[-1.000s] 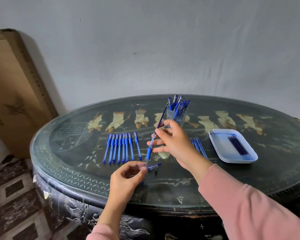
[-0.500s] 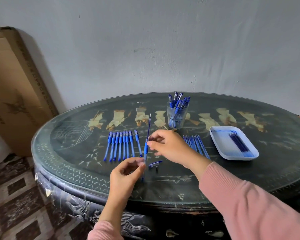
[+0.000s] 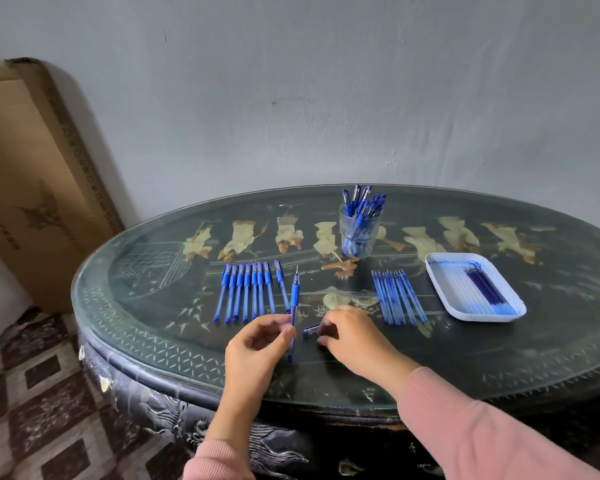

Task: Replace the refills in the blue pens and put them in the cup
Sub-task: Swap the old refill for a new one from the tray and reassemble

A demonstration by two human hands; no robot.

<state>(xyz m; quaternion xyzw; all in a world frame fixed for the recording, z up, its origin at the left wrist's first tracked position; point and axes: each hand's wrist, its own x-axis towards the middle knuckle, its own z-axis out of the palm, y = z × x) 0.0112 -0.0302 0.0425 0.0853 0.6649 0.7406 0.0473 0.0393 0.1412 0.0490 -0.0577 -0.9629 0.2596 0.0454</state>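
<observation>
Looks about halfway done, with a bunch of pens (image 3: 362, 207) standing in the cup (image 3: 359, 237), but a row of pens (image 3: 248, 292) and a fan of refills (image 3: 397, 299) lying on the worktop (image 3: 499, 358). Pinches one pen (image 3: 294, 296) upright between left fingers (image 3: 284, 329) over the near worktop. Reaches with curled right fingers (image 3: 326, 327) to the cap (image 3: 310, 330) beside it, contact not clear.

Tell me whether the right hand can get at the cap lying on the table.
Probably yes: the right hand sits right beside the cap, nothing between them; the left hand holds the pen upright just to the side.
</observation>
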